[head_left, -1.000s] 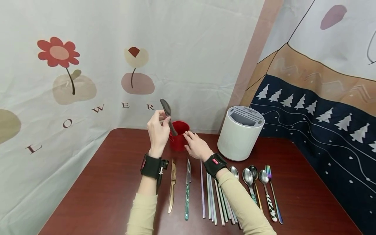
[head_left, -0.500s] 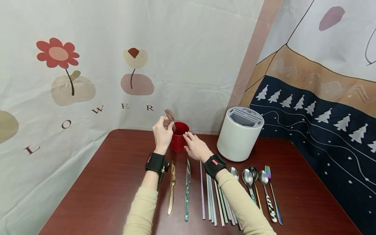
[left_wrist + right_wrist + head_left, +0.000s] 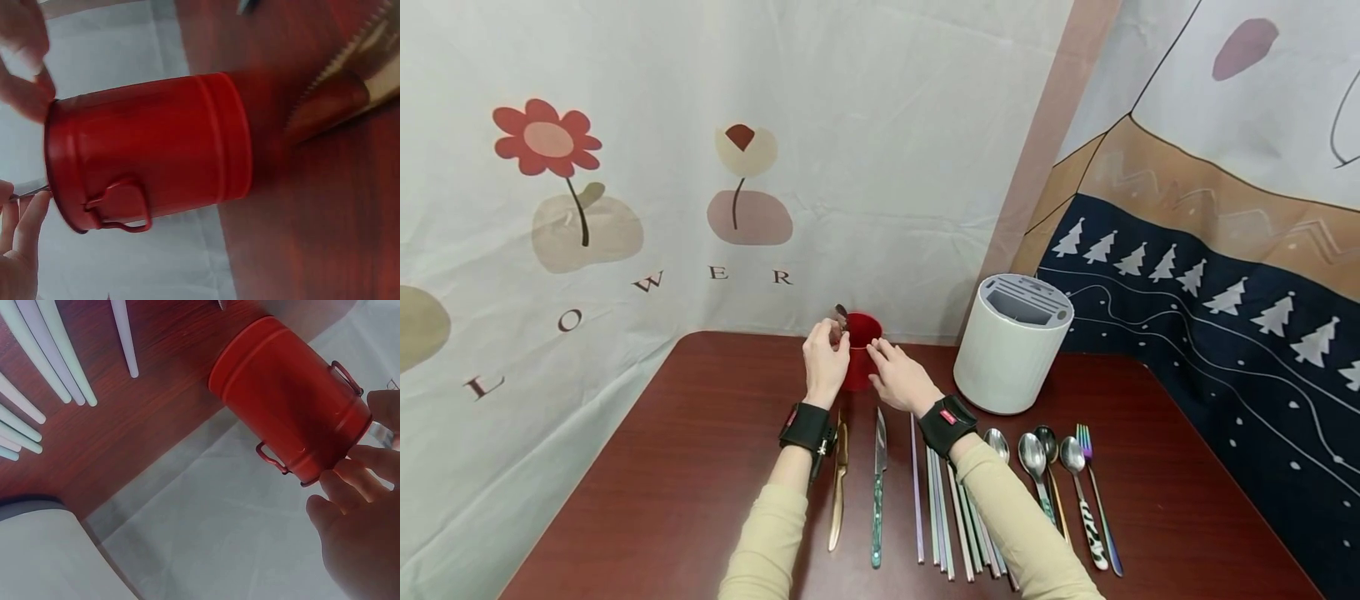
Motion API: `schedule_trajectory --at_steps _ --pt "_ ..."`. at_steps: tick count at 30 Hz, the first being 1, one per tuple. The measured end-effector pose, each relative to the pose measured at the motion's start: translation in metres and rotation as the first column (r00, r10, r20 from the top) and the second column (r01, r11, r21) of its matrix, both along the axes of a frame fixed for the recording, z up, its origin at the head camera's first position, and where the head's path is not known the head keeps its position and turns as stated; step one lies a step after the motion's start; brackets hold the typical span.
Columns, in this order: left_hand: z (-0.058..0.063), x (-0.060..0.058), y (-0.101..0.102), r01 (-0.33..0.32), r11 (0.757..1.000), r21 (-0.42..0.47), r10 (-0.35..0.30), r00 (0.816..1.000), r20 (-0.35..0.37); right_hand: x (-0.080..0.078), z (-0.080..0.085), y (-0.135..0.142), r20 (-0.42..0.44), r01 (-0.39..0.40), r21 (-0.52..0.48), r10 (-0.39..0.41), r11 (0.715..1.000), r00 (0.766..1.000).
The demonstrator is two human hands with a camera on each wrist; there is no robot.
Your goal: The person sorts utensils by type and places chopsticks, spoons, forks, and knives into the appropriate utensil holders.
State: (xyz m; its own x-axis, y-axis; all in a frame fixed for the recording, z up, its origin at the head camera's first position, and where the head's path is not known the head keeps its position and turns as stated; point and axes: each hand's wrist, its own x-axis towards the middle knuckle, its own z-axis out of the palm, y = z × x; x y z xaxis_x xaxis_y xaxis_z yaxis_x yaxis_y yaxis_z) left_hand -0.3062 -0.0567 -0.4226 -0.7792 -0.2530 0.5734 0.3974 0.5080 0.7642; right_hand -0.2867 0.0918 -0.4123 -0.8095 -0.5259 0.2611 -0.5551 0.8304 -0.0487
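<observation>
A red metal cup (image 3: 860, 371) with small side handles stands upright at the back of the table. My left hand (image 3: 826, 362) pinches a spoon (image 3: 841, 312) at the cup's left rim. Its bowl points up, and the lower part is hidden by the hand and the cup. In the left wrist view, a thin piece of the spoon (image 3: 28, 194) shows between the fingertips beside the rim. My right hand (image 3: 906, 379) has its fingers extended, with the fingertips resting at the cup's right rim.
A white cutlery holder (image 3: 1013, 346) with a slotted top stands to the right. Towards me lie a gold knife (image 3: 838, 487), a green-handled knife (image 3: 878, 492), several chopsticks (image 3: 942, 517), several spoons (image 3: 1032, 457) and a rainbow fork (image 3: 1093, 483). Fabric hangs behind the table.
My left hand has moved down and to the right with the spoon, which has sunk lower at the cup. The right hand has stayed at the rim.
</observation>
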Motion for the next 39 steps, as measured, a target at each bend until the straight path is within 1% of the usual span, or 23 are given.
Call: schedule_trajectory --at_steps 3,8,14,17,20,24,29,31,33,35,36,37,38,39 --pt "-0.002 0.001 0.0 -0.009 1.0 -0.021 0.01 1.0 0.015 0.0 0.0 -0.001 -0.004 -0.002 0.008 0.002 1.0 1.0" --pt "-0.002 0.002 -0.002 -0.041 0.997 -0.067 0.043 0.999 0.024 0.001 0.001 -0.001 -0.021 -0.002 0.016 0.003 1.0 1.0" --pt "-0.002 0.004 -0.006 -0.059 0.992 -0.11 0.069 0.994 0.088 0.002 0.001 0.001 -0.029 -0.004 0.011 0.005 1.0 1.0" --pt "-0.003 0.008 -0.009 -0.029 0.993 -0.115 0.043 0.991 0.13 0.001 0.0 0.002 -0.038 -0.01 -0.002 0.01 1.0 0.999" --pt "-0.005 0.013 -0.013 0.011 0.995 -0.104 0.009 0.982 0.188 0.001 -0.001 0.002 -0.045 -0.017 -0.012 0.016 1.0 0.999" --pt "-0.008 0.024 -0.018 0.043 0.992 -0.119 -0.007 0.958 0.286 0.001 -0.002 0.002 -0.046 -0.023 -0.02 0.022 1.0 0.999" --pt "-0.011 0.036 -0.022 0.072 0.981 -0.178 0.006 0.916 0.401 0.001 -0.001 0.002 -0.038 -0.016 -0.015 0.016 1.0 0.999" --pt "-0.013 0.04 -0.023 0.074 0.974 -0.215 0.026 0.905 0.426 0.001 0.0 0.001 -0.03 -0.011 -0.014 0.011 1.0 1.0" --pt "-0.015 0.045 -0.023 0.079 0.964 -0.253 0.042 0.898 0.437 0.002 0.001 0.001 -0.018 -0.003 -0.01 0.003 1.0 1.0" --pt "-0.018 0.049 -0.023 0.096 0.947 -0.306 0.056 0.89 0.452 0.002 0.001 0.001 -0.015 -0.006 -0.012 0.006 1.0 1.0" --pt "-0.02 0.052 -0.023 0.11 0.938 -0.329 0.062 0.88 0.472 0.003 0.001 0.001 -0.014 -0.008 -0.014 0.008 1.0 1.0" --pt "-0.021 0.054 -0.022 0.132 0.927 -0.352 0.067 0.863 0.5 0.003 0.001 0.002 -0.013 -0.009 -0.014 0.009 1.0 1.0" --pt "-0.021 0.057 -0.021 0.156 0.914 -0.375 0.075 0.844 0.532 0.003 0.002 0.002 -0.012 -0.011 -0.015 0.011 1.0 1.0" --pt "-0.022 0.06 -0.02 0.185 0.899 -0.397 0.081 0.82 0.567 0.003 0.002 0.002 -0.012 -0.014 -0.019 0.013 1.0 1.0"
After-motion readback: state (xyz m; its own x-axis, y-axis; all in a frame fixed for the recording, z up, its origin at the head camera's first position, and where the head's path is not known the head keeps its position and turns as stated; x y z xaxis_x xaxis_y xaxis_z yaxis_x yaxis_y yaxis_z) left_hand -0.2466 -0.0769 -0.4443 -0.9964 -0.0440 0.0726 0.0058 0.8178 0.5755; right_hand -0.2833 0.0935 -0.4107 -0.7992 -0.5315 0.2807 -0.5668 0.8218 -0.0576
